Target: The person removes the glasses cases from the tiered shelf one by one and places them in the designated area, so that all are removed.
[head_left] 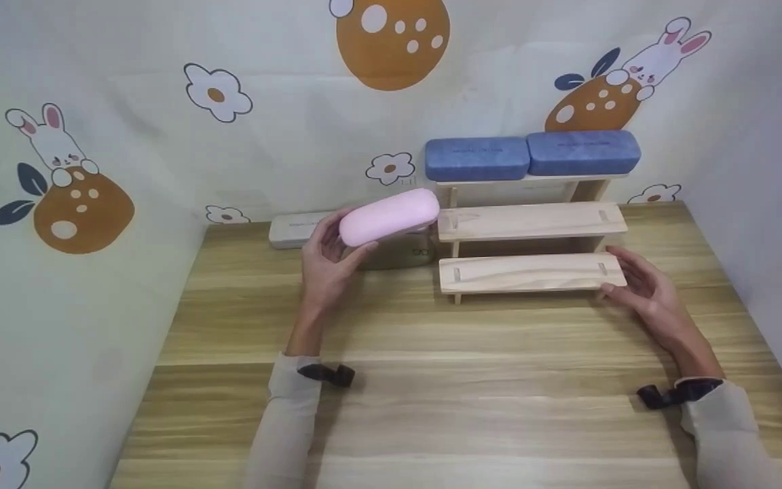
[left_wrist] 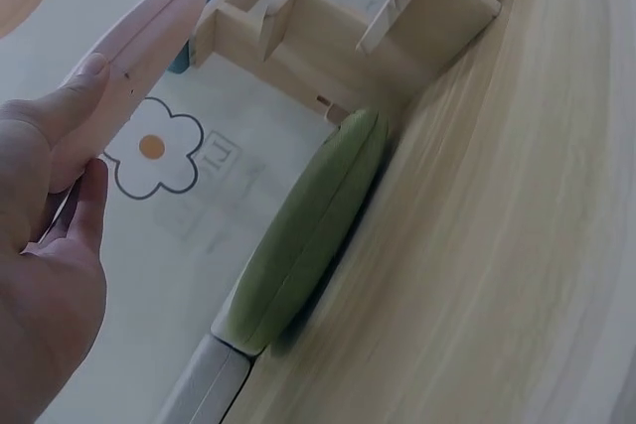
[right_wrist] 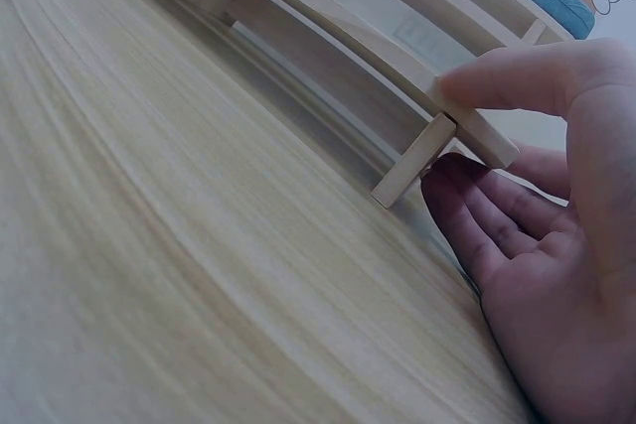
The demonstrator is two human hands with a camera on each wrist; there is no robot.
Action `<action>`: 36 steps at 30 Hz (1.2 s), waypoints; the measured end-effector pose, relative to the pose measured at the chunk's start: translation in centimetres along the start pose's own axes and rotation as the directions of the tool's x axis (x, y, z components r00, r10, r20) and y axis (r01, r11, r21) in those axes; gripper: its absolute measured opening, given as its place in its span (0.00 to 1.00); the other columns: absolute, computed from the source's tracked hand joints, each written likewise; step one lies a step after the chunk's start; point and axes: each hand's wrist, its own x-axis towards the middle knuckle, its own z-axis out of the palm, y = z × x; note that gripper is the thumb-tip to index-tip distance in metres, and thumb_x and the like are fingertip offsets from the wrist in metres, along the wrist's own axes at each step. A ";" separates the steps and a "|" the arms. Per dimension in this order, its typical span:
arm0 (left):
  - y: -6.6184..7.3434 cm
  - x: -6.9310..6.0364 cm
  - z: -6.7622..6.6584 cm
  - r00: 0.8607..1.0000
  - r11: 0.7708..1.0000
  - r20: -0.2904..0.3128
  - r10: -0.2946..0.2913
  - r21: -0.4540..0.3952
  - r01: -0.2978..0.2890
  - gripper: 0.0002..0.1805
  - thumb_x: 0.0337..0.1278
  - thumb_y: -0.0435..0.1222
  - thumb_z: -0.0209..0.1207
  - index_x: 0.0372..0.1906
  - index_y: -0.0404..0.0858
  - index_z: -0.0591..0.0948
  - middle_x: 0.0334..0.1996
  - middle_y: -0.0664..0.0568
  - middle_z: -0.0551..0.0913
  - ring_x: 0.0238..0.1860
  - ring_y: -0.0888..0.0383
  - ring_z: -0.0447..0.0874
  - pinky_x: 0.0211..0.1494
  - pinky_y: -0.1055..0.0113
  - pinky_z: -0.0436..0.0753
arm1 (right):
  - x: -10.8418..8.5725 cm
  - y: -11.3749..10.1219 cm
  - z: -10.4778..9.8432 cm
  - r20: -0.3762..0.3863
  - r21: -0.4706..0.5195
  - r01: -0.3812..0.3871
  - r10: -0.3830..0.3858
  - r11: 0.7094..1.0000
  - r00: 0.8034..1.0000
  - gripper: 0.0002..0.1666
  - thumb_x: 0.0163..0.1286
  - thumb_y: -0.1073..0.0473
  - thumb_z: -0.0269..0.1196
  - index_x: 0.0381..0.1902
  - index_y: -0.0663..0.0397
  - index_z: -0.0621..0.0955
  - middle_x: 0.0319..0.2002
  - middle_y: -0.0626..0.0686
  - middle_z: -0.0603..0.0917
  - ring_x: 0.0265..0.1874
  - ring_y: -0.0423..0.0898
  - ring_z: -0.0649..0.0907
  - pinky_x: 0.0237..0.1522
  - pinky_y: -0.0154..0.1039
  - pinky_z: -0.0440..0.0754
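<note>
My left hand holds a pink case by its left end, raised just left of the wooden three-step rack. In the left wrist view, the thumb and fingers of the left hand pinch the pink case, clear of the table. My right hand grips the right end of the rack's lowest shelf. The right wrist view has the right hand with its thumb on the shelf's front edge and its fingers beneath, by a support leg.
Two blue cases lie side by side on the top shelf. A green case and a pale grey case lie on the wooden table left of the rack, against the patterned backdrop.
</note>
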 end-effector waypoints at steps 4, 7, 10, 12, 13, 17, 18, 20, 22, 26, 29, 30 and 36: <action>-0.2 -0.1 -0.7 1.000 1.000 -0.003 -0.002 0.007 0.002 0.41 0.52 0.28 0.81 0.71 0.29 0.76 0.69 0.41 0.82 0.73 0.48 0.80 0.80 0.59 0.80 | 0.0 0.0 0.0 -0.001 0.021 0.002 -0.002 1.000 1.000 0.43 0.71 0.75 0.67 0.81 0.67 0.66 0.70 0.43 0.81 0.68 0.35 0.80 0.71 0.19 0.73; -0.3 -0.2 -1.2 1.000 1.000 -0.007 -0.003 0.002 0.003 0.40 0.52 0.28 0.81 0.71 0.31 0.77 0.69 0.40 0.82 0.73 0.48 0.80 0.80 0.59 0.80 | 0.0 0.0 0.0 -0.004 0.025 0.004 -0.004 1.000 1.000 0.43 0.71 0.75 0.67 0.81 0.67 0.66 0.70 0.43 0.81 0.68 0.35 0.80 0.71 0.20 0.73; -0.3 -0.4 -1.8 1.000 1.000 -0.015 -0.007 -0.007 0.007 0.39 0.52 0.27 0.80 0.71 0.31 0.77 0.69 0.40 0.82 0.73 0.47 0.80 0.81 0.59 0.79 | 0.0 0.0 0.1 -0.003 0.012 0.001 -0.001 1.000 1.000 0.43 0.71 0.74 0.67 0.81 0.66 0.66 0.70 0.43 0.81 0.68 0.35 0.80 0.71 0.20 0.74; -0.4 -0.5 -2.1 1.000 1.000 -0.024 -0.014 -0.010 0.013 0.39 0.52 0.27 0.80 0.71 0.31 0.77 0.68 0.42 0.82 0.73 0.47 0.80 0.81 0.59 0.79 | 0.0 0.0 0.1 -0.002 0.004 -0.004 0.004 1.000 1.000 0.43 0.72 0.74 0.67 0.81 0.65 0.66 0.70 0.44 0.81 0.68 0.35 0.80 0.70 0.20 0.74; -0.4 -0.6 -2.3 0.999 1.000 -0.028 -0.017 -0.013 0.017 0.39 0.52 0.27 0.80 0.71 0.31 0.77 0.68 0.42 0.83 0.73 0.47 0.80 0.81 0.60 0.79 | 0.0 0.0 0.1 -0.001 0.000 -0.005 0.005 1.000 1.000 0.43 0.72 0.73 0.68 0.81 0.65 0.66 0.70 0.44 0.81 0.68 0.35 0.80 0.70 0.19 0.73; -0.6 -1.0 -2.9 0.999 0.999 -0.036 -0.036 -0.003 0.036 0.39 0.52 0.27 0.80 0.71 0.32 0.78 0.69 0.43 0.83 0.73 0.48 0.80 0.80 0.61 0.80 | 0.1 -0.1 0.1 0.000 0.011 -0.006 0.006 1.000 1.000 0.43 0.72 0.73 0.67 0.81 0.65 0.66 0.70 0.45 0.81 0.68 0.36 0.80 0.71 0.19 0.73; -0.6 -1.0 -3.0 0.999 0.999 -0.036 -0.040 -0.001 0.040 0.39 0.52 0.27 0.81 0.70 0.32 0.78 0.69 0.42 0.83 0.73 0.48 0.80 0.79 0.61 0.80 | 0.0 -0.1 0.1 -0.002 0.010 -0.003 0.003 1.000 1.000 0.43 0.72 0.74 0.67 0.81 0.66 0.66 0.70 0.45 0.81 0.68 0.35 0.80 0.71 0.20 0.73; -0.7 -1.1 -3.1 0.998 0.999 -0.036 -0.050 0.006 0.050 0.39 0.52 0.27 0.81 0.70 0.34 0.79 0.69 0.42 0.82 0.73 0.49 0.80 0.79 0.61 0.80 | 0.0 -0.1 0.1 -0.006 0.009 0.002 -0.002 1.000 1.000 0.42 0.72 0.74 0.67 0.81 0.67 0.67 0.69 0.45 0.82 0.68 0.35 0.80 0.71 0.20 0.73; -0.9 -1.0 -3.3 0.997 0.998 -0.040 -0.061 0.008 0.061 0.39 0.51 0.26 0.81 0.70 0.35 0.79 0.69 0.42 0.82 0.73 0.49 0.80 0.79 0.61 0.80 | 0.0 0.0 0.1 -0.010 0.003 0.006 -0.006 1.000 1.000 0.42 0.72 0.74 0.67 0.81 0.67 0.67 0.68 0.44 0.82 0.67 0.35 0.81 0.70 0.20 0.74; -1.1 -1.1 -3.8 0.995 0.996 -0.052 -0.083 0.035 0.085 0.38 0.53 0.28 0.80 0.70 0.36 0.79 0.69 0.43 0.82 0.74 0.49 0.79 0.79 0.62 0.80 | 0.0 0.1 0.1 -0.012 -0.019 0.007 -0.007 1.000 1.000 0.42 0.72 0.73 0.68 0.80 0.67 0.67 0.67 0.44 0.83 0.66 0.35 0.81 0.70 0.20 0.74; -1.2 -1.3 -4.3 0.994 0.993 -0.055 -0.096 0.061 0.099 0.38 0.54 0.30 0.81 0.71 0.38 0.79 0.69 0.44 0.82 0.74 0.50 0.79 0.79 0.63 0.80 | 0.0 0.1 0.1 -0.014 -0.043 0.005 -0.006 0.999 1.000 0.42 0.72 0.73 0.68 0.80 0.66 0.68 0.66 0.44 0.84 0.66 0.36 0.82 0.70 0.20 0.74; -1.2 -1.4 -4.5 0.993 0.992 -0.057 -0.100 0.069 0.104 0.38 0.54 0.31 0.81 0.71 0.38 0.79 0.69 0.45 0.83 0.74 0.50 0.79 0.79 0.63 0.80 | 0.0 0.0 0.1 -0.014 -0.052 0.004 -0.004 0.999 1.000 0.42 0.72 0.72 0.68 0.80 0.66 0.68 0.66 0.44 0.84 0.66 0.35 0.82 0.69 0.20 0.75; -1.1 -1.7 -5.6 0.991 0.988 -0.061 -0.115 0.094 0.121 0.39 0.53 0.32 0.82 0.71 0.42 0.80 0.70 0.48 0.82 0.75 0.53 0.79 0.77 0.64 0.81 | 0.0 -0.1 0.0 -0.008 -0.081 -0.007 0.007 0.997 1.000 0.42 0.72 0.70 0.69 0.81 0.63 0.68 0.68 0.45 0.82 0.67 0.35 0.81 0.69 0.19 0.74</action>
